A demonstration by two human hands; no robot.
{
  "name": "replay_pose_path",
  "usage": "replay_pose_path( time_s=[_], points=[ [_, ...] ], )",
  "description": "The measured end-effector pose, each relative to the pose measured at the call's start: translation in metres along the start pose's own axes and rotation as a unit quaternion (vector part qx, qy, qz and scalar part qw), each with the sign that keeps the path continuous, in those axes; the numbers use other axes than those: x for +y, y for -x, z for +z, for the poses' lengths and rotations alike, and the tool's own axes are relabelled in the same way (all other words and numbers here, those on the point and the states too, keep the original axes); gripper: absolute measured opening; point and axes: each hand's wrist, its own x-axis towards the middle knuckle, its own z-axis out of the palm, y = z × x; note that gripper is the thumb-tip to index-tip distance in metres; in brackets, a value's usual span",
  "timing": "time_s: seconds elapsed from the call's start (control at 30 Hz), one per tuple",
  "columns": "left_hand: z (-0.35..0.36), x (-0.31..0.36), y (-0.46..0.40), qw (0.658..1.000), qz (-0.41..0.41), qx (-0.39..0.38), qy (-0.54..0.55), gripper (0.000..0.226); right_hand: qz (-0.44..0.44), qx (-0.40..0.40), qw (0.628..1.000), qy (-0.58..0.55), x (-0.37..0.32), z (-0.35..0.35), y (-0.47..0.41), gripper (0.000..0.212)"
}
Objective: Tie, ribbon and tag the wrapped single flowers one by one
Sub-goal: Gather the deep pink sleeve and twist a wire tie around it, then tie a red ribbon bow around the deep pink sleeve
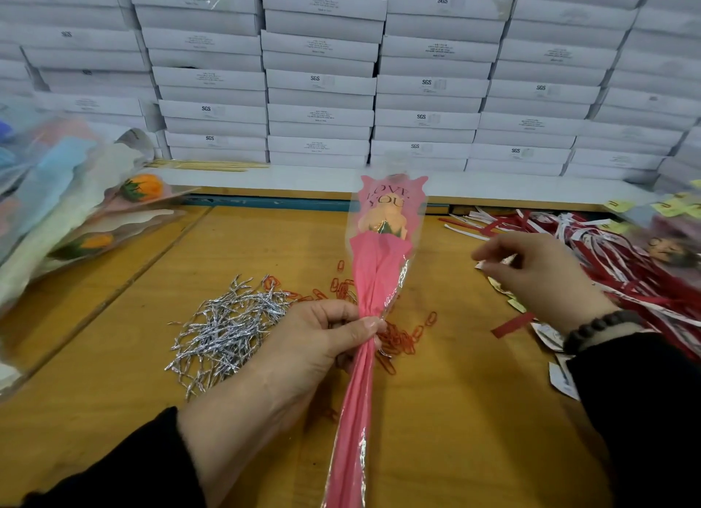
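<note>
Mostly orange-brown wooden tabletop [455,394], backed by wall of stacked white boxes [322,79] w/ "SGS" print. Silver twist ties [227,325] heaped left of centre, red paper clips [398,337] scattered beside them, red-and-white ribbons [626,265] piled at right, more wrapped flowers [76,219] lying at far left. Wrapped flower [379,272] in pink paper & clear sleeve held above tabletop, centre; long axis near upright, bloom end pointing away twd boxes, stem end twd viewer. Left hand [318,348] grip curled round wrapper neck. Right hand [538,276] raised over ribbons, fingers pinched together; held item too blurred to tell.
</note>
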Motion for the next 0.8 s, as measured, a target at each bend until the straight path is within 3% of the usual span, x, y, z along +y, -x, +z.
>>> replay_pose_path(
  time_s=[0.13,0.27,0.33,0.53,0.7,0.8],
  points=[
    [0.000,-0.001,0.000,1.000,0.001,0.010,0.002,0.012,0.061,0.008,0.973,0.224,0.039,-0.016,-0.006,0.033],
    [0.001,-0.001,-0.001,1.000,0.004,0.013,-0.001,0.012,0.115,-0.070,0.947,0.292,0.057,-0.015,-0.005,0.036],
    [0.001,-0.001,-0.002,1.000,0.004,0.014,-0.001,0.013,0.114,-0.070,0.945,0.299,0.061,-0.014,-0.005,0.031],
    [-0.002,-0.002,-0.001,1.000,-0.008,0.007,-0.002,0.014,0.118,-0.016,0.957,0.265,0.067,-0.018,-0.003,0.020],
    [-0.001,-0.001,-0.002,1.000,-0.007,0.009,0.001,0.015,0.053,0.163,0.971,0.169,0.069,-0.017,-0.007,0.007],
    [-0.001,-0.001,-0.001,1.000,-0.007,0.009,0.002,0.015,0.073,0.275,0.959,-0.002,0.067,-0.019,-0.011,0.006]
  ],
)
